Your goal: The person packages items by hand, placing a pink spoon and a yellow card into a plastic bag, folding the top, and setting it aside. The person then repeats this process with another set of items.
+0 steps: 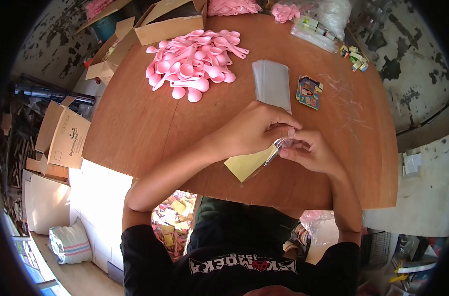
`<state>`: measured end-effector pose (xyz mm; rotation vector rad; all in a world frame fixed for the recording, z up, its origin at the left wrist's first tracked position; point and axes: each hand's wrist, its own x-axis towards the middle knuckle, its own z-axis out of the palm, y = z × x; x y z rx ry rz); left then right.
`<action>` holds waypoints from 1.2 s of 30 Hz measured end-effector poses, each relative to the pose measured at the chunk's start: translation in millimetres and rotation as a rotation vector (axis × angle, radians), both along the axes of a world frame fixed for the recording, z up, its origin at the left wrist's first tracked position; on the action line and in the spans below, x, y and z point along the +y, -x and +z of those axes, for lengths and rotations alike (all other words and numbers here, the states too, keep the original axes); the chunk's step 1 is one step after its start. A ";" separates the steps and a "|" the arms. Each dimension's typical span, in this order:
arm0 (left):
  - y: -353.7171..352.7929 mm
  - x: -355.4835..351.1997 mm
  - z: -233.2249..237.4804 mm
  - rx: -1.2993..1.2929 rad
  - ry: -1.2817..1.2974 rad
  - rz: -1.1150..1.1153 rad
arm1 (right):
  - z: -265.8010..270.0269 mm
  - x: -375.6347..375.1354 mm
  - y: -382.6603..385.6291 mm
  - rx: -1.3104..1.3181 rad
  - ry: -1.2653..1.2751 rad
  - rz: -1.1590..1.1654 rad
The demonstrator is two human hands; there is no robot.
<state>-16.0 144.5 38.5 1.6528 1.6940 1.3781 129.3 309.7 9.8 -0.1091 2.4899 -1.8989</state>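
Note:
My left hand (266,126) and my right hand (308,150) meet near the table's front edge, with fingers pinched at the top end of a clear plastic bag (285,143). A yellow card (246,165) shows inside or behind the plastic, tilted down to the left. Which fingers grip the film is partly hidden. Just beyond my left hand lies a stack of clear plastic bags (272,84). To its right sits a small stack of printed blue cards (309,92). A heap of pink plastic spoons (195,61) lies farther back on the left.
Around the wooden table (125,113) stand an open cardboard box (170,29) at the back and another carton (66,133) at left. Plastic packs (315,32) and small card bundles (355,58) lie at the back right. Thin plastic strips (345,101) litter the right side.

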 end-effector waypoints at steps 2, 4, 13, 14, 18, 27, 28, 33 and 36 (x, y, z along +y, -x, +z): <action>3.1 -3.1 -2.5 0.094 -0.062 -0.014 | 4.0 -5.3 0.1 -0.026 0.044 0.001; 3.6 -11.4 -8.4 0.062 -0.032 0.005 | 11.0 -13.2 2.4 -0.047 0.083 0.004; 20.7 -28.0 -67.1 -0.303 0.048 -0.057 | -3.1 -3.7 27.0 0.226 0.156 -0.399; 21.1 -28.6 -66.2 -0.336 0.092 -0.031 | 1.3 4.5 37.7 0.240 0.129 -0.509; 18.6 -25.4 -73.8 -0.417 0.061 -0.021 | 4.0 45.4 111.9 0.379 -0.131 -0.528; 20.1 -25.0 -80.0 -0.276 -0.061 0.039 | -49.5 43.1 282.1 0.406 -0.881 -0.418; 20.9 -25.4 -78.9 -0.275 -0.063 0.036 | -49.6 44.3 287.2 0.406 -0.883 -0.420; 21.9 -28.1 -73.1 -0.257 -0.025 0.012 | -21.7 27.2 274.6 0.142 -1.249 -0.383; 19.8 -25.8 -74.6 -0.241 -0.071 0.035 | -17.1 19.7 258.0 0.143 -1.369 -0.395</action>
